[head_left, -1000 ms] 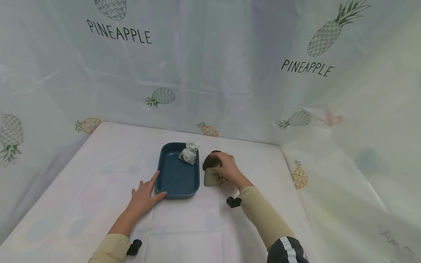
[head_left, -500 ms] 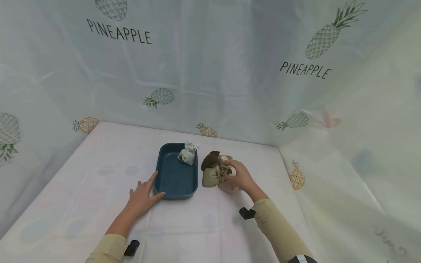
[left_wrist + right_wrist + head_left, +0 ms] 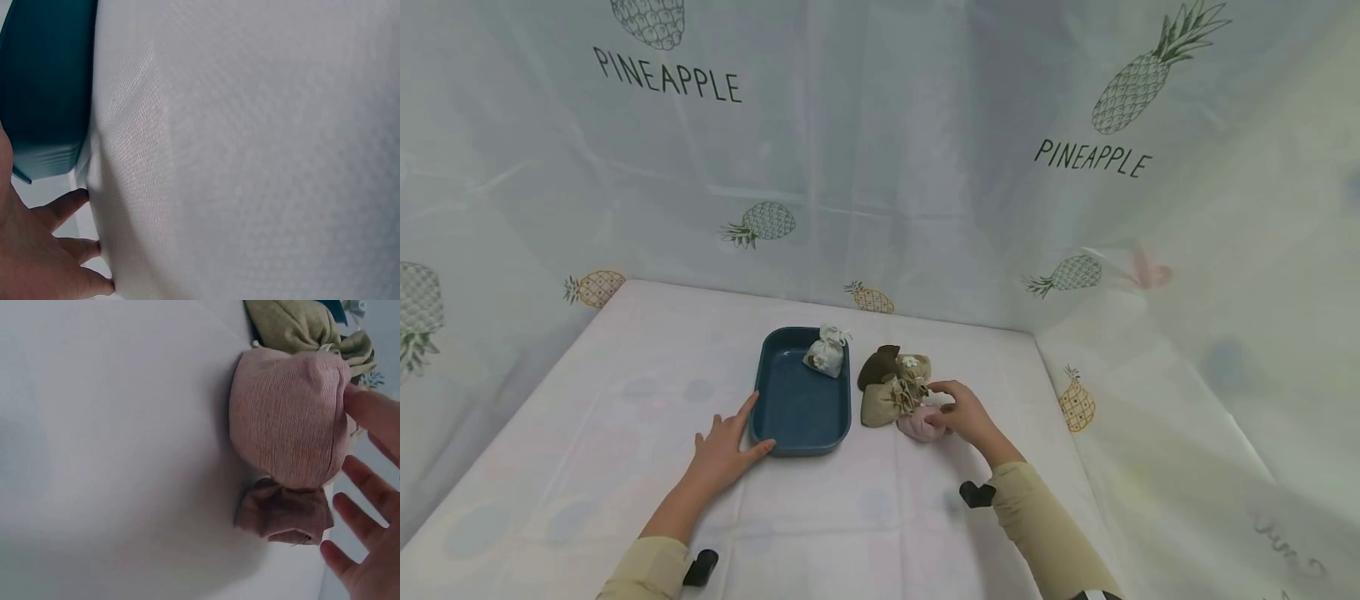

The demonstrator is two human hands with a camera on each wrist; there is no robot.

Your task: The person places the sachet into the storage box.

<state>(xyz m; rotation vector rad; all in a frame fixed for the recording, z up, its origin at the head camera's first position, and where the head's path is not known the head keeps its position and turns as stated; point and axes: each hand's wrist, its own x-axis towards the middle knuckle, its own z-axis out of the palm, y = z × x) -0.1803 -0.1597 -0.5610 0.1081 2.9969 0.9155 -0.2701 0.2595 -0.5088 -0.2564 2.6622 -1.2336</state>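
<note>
My left hand (image 3: 721, 454) rests with thumb and index finger spread against the near-left corner of a blue tray (image 3: 801, 408). Inside the tray's far right corner sits a small white drawstring pouch (image 3: 827, 355). To the right of the tray, my right hand (image 3: 973, 421) is at a pink pouch (image 3: 917, 425). In the right wrist view, the thumb touches the side of the pink pouch (image 3: 290, 419), while the other fingers are spread apart from it. Bunched beside it lie an olive-green pouch (image 3: 878, 406), a dark brown pouch (image 3: 877, 367) and a tan pouch with a white flower (image 3: 917, 365).
A pale cloth (image 3: 820, 533) covers the table. Behind and to the right hangs a whitish curtain (image 3: 895, 167) printed with pineapples. Black wrist-camera mounts (image 3: 977, 493) stick out from both sleeves.
My right hand has left the brown pouch and moved right and toward me to the pink pouch, uncovering the other pouches. The left hand stays at the tray.
</note>
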